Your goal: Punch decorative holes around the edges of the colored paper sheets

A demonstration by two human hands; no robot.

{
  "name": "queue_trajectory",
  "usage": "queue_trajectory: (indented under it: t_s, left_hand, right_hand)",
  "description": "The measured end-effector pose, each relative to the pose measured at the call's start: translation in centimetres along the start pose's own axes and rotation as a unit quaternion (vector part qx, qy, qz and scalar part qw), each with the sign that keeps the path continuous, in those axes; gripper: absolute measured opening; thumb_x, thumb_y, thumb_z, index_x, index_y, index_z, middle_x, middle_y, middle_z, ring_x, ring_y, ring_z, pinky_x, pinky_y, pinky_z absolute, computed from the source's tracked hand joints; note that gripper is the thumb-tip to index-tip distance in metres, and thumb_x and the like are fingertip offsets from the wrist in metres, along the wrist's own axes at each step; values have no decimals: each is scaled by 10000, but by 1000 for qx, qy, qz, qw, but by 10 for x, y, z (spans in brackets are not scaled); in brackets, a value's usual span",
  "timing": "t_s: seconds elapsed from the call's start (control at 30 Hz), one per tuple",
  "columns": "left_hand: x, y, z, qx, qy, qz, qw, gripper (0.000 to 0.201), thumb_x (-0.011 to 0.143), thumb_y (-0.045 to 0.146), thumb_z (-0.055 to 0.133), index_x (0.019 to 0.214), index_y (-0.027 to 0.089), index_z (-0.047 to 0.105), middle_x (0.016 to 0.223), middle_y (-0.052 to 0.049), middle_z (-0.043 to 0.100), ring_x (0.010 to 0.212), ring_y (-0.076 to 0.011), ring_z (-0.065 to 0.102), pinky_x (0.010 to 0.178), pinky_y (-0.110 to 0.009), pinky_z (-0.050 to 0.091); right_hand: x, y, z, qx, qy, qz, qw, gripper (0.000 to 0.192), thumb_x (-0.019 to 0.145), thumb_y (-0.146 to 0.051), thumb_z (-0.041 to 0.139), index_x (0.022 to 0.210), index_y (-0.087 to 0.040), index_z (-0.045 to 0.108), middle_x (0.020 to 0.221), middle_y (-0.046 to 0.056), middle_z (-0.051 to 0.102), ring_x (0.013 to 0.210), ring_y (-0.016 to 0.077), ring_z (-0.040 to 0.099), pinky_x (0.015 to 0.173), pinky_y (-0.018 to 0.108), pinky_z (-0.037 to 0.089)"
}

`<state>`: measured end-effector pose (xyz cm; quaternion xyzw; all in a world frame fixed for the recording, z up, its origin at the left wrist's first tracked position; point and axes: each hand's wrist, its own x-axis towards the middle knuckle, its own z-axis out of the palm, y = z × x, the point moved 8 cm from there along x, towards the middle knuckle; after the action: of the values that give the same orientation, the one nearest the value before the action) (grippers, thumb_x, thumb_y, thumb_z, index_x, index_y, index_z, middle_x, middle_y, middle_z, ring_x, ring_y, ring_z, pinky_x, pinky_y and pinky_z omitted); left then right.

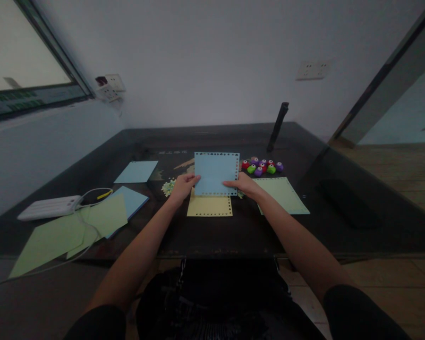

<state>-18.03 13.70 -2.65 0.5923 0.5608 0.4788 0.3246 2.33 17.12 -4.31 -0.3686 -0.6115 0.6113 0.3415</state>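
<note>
Dark glass-topped table (233, 231) near its middle: a blue punched-edge sheet (216, 174) is held by its lower corners, pinched by left hand (182, 185) and right hand (243, 184), above a yellow sheet (209, 207), seemingly inspected before alignment with small punches (262, 165).

Blue punched-edge sheet (216, 172), yellow sheet (209, 207) w/ same, multicolour punches (262, 166).

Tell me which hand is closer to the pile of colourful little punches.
Right. The right hand grips the blue sheet just below the punches; the left hand holds the sheet's far side.
</note>
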Motion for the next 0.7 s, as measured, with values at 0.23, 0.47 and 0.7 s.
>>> queue_trajectory:
  t_s: [0.23, 0.47, 0.7]
  left_hand:
    - [2, -2, 2, -12, 8, 24, 1000, 344, 814, 427, 501, 961, 142, 624, 766, -47, 674, 666, -161, 610, 643, -282, 475]
    - [0, 1, 3, 51, 6, 51, 997, 239, 808, 320, 518, 944, 157, 627, 808, -64, 706, 708, -178, 649, 726, -323, 511]
    - [18, -7, -6, 108, 27, 54, 992, 192, 784, 267, 540, 903, 170, 656, 835, -62, 717, 788, -207, 666, 762, -345, 512]
  right_hand:
    - [-4, -12, -16, -5, 61, -25, 998, 270, 662, -174, 685, 925, -132, 644, 1016, 97, 696, 874, 212, 661, 866, 412, 512]
    - [-29, -33, -55, -8, 138, -51, 989, 341, 672, -247, 671, 991, -135, 623, 963, 103, 706, 742, 221, 678, 726, 398, 560]
    - [-50, -29, -85, 39, 186, -61, 980, 450, 575, -234, 729, 1003, -164, 609, 989, 99, 703, 687, 229, 676, 666, 412, 579]
